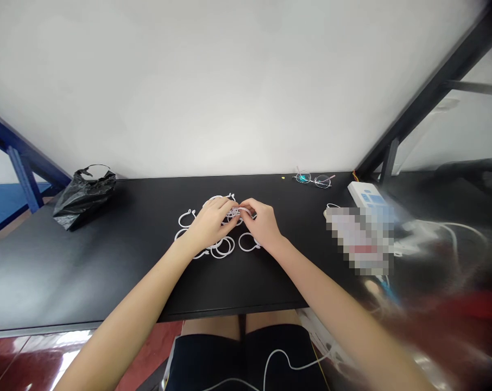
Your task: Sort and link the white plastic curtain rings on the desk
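Several thin white rings, some with a small knobbed gap, lie in a loose group on the black table (148, 271). My left hand (215, 220) reaches over the group from the left, its fingers bent down and its fingertips together at a white ring. From the right, my right hand (262, 220) pinches a white ring (245, 209) between thumb and fingers. The two hands nearly meet there. One white ring (240, 242) lies below my right hand, and another ring (180, 219) is left of my left hand. My palms and fingers hide part of the group.
A black plastic bag (85, 195) stands at the back left. Eyeglasses (313, 180) lie near the wall. To the right are a white box (362, 193), a blurred-out item (358, 239) and white cables (449, 225). Metal frame bars (425, 81) rise at both sides.
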A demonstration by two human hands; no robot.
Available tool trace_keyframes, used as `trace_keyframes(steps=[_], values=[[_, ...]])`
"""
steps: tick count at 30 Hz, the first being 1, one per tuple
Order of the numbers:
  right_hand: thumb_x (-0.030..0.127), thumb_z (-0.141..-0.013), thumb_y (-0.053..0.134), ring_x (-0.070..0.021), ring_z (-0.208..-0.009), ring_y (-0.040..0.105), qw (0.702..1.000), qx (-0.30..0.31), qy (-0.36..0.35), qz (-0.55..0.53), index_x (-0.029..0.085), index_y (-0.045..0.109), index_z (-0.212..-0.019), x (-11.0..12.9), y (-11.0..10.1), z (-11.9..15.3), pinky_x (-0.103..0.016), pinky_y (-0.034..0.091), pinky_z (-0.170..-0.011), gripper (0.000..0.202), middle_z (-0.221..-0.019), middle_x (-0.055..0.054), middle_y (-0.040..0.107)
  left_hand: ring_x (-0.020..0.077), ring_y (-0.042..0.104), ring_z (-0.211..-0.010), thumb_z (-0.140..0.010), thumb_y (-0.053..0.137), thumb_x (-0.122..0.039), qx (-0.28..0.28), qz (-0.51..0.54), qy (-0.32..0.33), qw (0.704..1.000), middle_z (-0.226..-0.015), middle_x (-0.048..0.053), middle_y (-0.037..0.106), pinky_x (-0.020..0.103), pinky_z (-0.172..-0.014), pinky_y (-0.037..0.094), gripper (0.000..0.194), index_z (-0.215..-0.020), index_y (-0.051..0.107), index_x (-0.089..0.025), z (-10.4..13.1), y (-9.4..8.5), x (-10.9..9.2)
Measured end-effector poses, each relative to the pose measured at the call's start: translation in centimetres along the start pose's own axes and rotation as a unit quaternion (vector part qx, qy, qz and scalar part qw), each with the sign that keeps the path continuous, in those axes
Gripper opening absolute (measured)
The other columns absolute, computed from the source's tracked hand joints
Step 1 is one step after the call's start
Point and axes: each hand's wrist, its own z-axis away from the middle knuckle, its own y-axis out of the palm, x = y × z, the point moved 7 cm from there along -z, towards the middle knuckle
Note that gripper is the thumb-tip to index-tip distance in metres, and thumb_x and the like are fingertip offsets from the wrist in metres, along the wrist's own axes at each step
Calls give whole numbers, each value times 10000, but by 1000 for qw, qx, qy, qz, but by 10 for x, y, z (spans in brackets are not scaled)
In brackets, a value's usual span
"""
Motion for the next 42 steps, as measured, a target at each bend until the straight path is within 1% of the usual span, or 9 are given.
trace_keyframes(steps=[6,13,16,20,25,29,35,39,42], values=[[185,-827,514,-139,-641,584,999,-28,8,-35,204,652,-830,2,-5,0,-255,450,-651,139,-753,2,670,222,586,-929,-943,507,-280,-2,-14,17,1000,-983,69,647,370,-840,448,182,-1078,576,-178,1,6,2],[229,-807,555,-150,-714,639,990,-40,63,-122,193,662,-813,-6,-5,-2,-262,506,-663,113,-807,-17,695,206,589,-868,-972,446,-255,-16,-25,18,999,-899,60,656,365,-842,445,174,-995,597,-171,0,4,1],[284,-797,599,-170,-738,661,977,-48,111,-175,186,656,-826,-14,-4,-3,-278,532,-649,118,-801,-37,699,197,580,-835,-983,425,-263,-23,-25,15,999,-845,50,643,365,-857,440,193,-946,592,-172,0,1,-1],[388,-753,686,-177,-699,676,942,-27,183,-279,186,644,-837,-25,3,-2,-280,560,-593,223,-754,-39,700,205,588,-847,-993,413,-307,-30,-27,-2,999,-829,52,639,374,-869,434,226,-918,582,-176,0,-2,1],[505,-717,724,-156,-603,667,921,6,206,-332,176,707,-836,-26,8,-2,-245,539,-500,350,-728,-45,719,223,609,-953,-975,465,-384,-49,-10,-6,999,-974,76,657,393,-909,443,263,-1119,557,-184,1,-5,1],[534,-684,740,-125,-540,627,902,64,231,-360,171,748,-805,-24,17,1,-218,506,-453,383,-711,-44,721,248,577,-1078,-928,552,-426,-54,12,17,998,-1166,119,608,409,-935,456,509,-1355,416,-186,2,-4,-6],[518,-686,747,-87,-515,574,889,134,205,-387,172,748,-734,-12,25,2,-209,508,-497,349,-622,0,668,253,543,-1085,-944,532,-366,-76,32,32,996,-1188,139,579,402,-919,472,455,-1346,436,-177,1,-3,-12],[504,-727,714,-85,-515,561,892,142,199,-380,163,716,-657,-9,27,2,-223,523,-532,348,-577,12,625,242,550,-1020,-959,503,-370,-61,41,36,997,-1116,122,595,405,-897,475,445,-1353,414,-181,1,-2,-13],[483,-761,673,-114,-560,603,909,83,199,-356,171,712,-682,-12,19,0,-242,535,-539,324,-625,-6,656,231,550,-952,-980,452,-381,-63,42,-5,997,-1038,111,585,382,-846,481,409,-1330,422,-173,1,-4,-5]])
